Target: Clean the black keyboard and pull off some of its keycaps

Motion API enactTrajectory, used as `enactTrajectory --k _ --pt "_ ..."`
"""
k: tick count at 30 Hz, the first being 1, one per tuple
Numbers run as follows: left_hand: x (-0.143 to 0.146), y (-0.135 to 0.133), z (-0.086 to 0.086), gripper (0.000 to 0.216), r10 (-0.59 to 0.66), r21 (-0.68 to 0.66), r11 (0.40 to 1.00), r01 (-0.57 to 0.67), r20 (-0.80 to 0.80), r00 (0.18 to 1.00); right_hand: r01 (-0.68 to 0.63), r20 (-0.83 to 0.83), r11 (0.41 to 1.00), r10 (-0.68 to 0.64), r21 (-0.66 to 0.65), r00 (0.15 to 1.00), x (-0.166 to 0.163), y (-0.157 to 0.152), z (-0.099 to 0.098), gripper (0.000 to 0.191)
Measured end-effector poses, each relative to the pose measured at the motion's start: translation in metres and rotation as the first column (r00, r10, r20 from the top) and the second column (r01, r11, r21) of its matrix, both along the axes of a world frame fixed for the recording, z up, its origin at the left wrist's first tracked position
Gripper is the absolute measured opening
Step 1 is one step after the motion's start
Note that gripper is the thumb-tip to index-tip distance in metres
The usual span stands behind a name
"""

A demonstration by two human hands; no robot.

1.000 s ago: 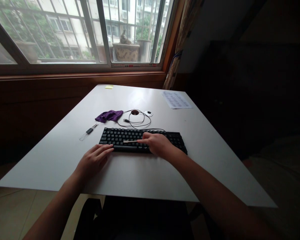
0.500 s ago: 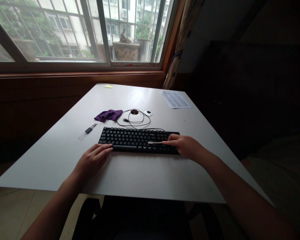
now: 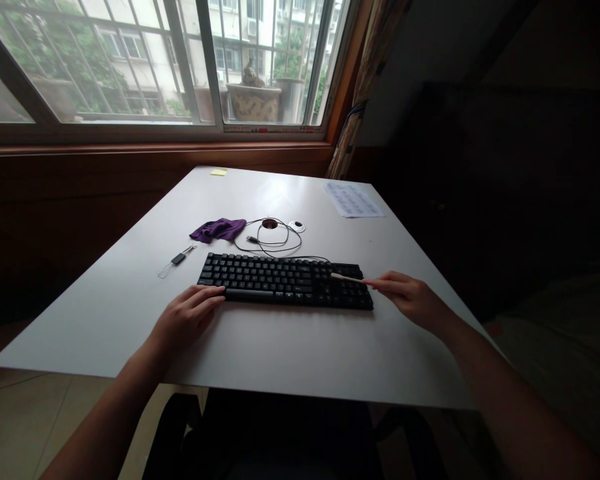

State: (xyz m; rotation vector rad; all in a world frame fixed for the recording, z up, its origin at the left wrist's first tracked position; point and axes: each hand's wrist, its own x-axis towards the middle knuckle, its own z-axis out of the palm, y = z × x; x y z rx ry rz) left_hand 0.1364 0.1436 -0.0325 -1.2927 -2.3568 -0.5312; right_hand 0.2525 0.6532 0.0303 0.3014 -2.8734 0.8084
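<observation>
A black keyboard lies across the middle of the white table. My left hand rests flat on the table with its fingers stretched out, the fingertips touching the keyboard's front left corner. My right hand is at the keyboard's right end, pinching a thin pale swab stick. The stick's tip lies on the keys near the right side of the board.
Behind the keyboard lie a purple cloth, a coiled black cable, a small white round cap and a small keycap puller tool. A printed sheet and a yellow note sit at the far edge by the window.
My right hand has slid the swab stick rightward along the keys, from the middle of the keyboard to its right end. My left hand has stayed at the left corner.
</observation>
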Motion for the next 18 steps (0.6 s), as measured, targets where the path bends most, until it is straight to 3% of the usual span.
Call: enactTrajectory --k 18 --pt "-0.002 -0.001 -0.001 0.03 -0.008 0.002 1.0 0.008 -0.012 1.0 0.069 0.062 0.971 -0.086 0.229 0.994 0.012 0.038 -0.001 0.037"
